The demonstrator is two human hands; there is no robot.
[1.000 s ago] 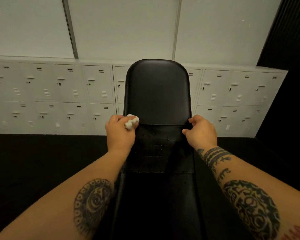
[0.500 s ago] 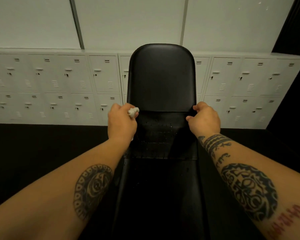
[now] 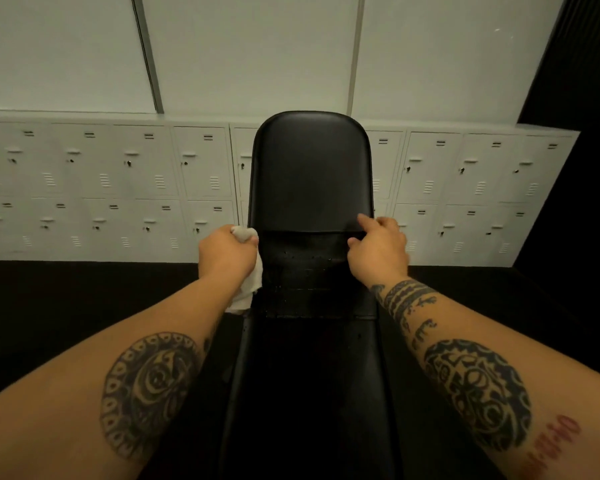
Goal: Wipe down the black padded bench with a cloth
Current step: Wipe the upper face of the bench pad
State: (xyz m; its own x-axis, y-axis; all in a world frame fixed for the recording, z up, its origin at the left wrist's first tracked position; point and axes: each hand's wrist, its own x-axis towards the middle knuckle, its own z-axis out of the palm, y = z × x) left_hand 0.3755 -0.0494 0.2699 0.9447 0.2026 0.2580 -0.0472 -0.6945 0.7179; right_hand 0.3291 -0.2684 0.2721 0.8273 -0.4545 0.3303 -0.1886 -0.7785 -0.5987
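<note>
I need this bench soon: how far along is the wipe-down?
Done: no wiped patch shows on the bench. In hand: left hand grips the cloth at its left edge, right hand holds the right edge. Left: probably most of its surface.

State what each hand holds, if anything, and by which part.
The left hand grips the cloth by its upper end; the right hand pinches the bench backrest at its lower right corner.

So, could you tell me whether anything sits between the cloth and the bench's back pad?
Nothing visible does. The left hand grips the cloth right at the left edge of the back pad; the right hand holds the opposite edge.
</note>
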